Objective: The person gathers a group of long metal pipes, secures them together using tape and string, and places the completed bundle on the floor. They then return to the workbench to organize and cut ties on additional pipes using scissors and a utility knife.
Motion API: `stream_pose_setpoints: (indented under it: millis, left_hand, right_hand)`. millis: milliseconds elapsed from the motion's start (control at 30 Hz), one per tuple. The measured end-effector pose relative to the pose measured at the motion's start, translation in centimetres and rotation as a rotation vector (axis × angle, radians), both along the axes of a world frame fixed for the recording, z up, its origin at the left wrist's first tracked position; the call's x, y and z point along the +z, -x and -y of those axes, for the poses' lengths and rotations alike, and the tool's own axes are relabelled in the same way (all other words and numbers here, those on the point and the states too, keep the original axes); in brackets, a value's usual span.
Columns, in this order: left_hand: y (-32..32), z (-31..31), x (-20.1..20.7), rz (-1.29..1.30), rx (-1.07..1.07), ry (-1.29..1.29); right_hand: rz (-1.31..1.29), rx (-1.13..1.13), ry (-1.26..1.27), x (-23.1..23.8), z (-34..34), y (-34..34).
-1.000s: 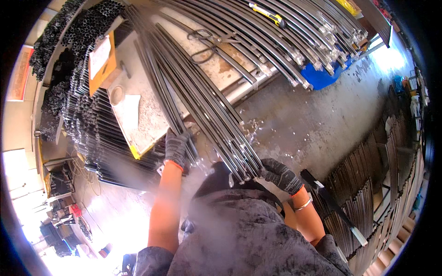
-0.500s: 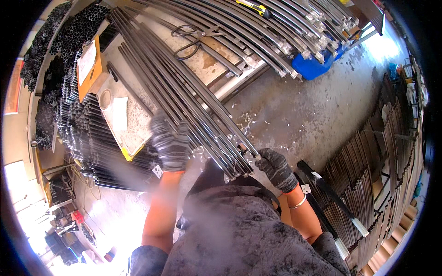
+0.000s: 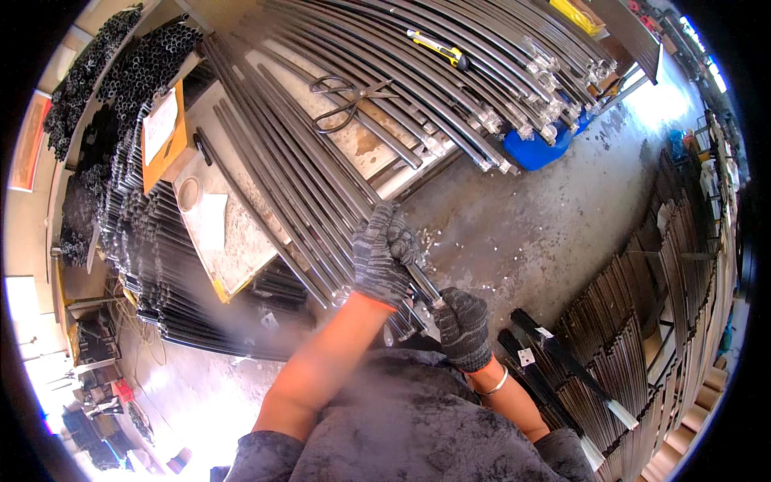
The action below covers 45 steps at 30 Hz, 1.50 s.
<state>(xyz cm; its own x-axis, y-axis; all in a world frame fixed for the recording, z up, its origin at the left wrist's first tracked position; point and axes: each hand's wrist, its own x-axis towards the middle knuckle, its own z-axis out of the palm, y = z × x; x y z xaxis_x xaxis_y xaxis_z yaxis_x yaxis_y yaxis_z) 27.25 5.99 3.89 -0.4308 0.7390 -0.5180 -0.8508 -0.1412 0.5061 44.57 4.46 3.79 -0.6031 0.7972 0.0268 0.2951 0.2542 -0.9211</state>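
Observation:
My left hand [image 3: 384, 255], in a grey knit glove, is wrapped around a long dark metal tube [image 3: 424, 286] at the right edge of a bundle. At the near end of that same tube, my gloved right hand [image 3: 463, 329] is closed with its fingers curled around the tip. The fingertips are partly hidden. Beside and below my left hand lie the other metal tubes [image 3: 297, 181] of the bundle, their near ends pointing toward me. Scissors with black handles [image 3: 353, 100] rest across tubes beyond.
More tubes with plastic-wrapped ends [image 3: 482, 120] lie at the far right, with a yellow utility knife [image 3: 438, 50] on them. A blue container [image 3: 538, 149] sits below. Stacked tubes [image 3: 185, 265] fill the left; racked strips [image 3: 618, 337] stand right. A cardboard box [image 3: 165, 136] holds paper.
My left hand has moved right across the bundle and taken hold of the tube at its right edge. My right hand, still at the tube's end, sits slightly lower in the picture.

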Motion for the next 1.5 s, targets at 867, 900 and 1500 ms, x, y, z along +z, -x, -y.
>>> stream_pose_setpoints:
  millis: [867,900,1500]
  left_hand:
    - [7.3,6.6,-2.2,-0.35,0.105,0.275]
    - [7.6,7.5,-3.6,-0.445,0.138,0.318]
    - [8.4,16.4,-6.8,-1.594,-0.076,0.588]
  right_hand:
    - [0.122,0.21,-0.743,-1.5,-17.7,19.1]
    - [0.145,0.23,-0.66,-2.1,-18.5,22.7]
    - [0.912,0.558,-0.322,-5.7,-23.8,37.4]
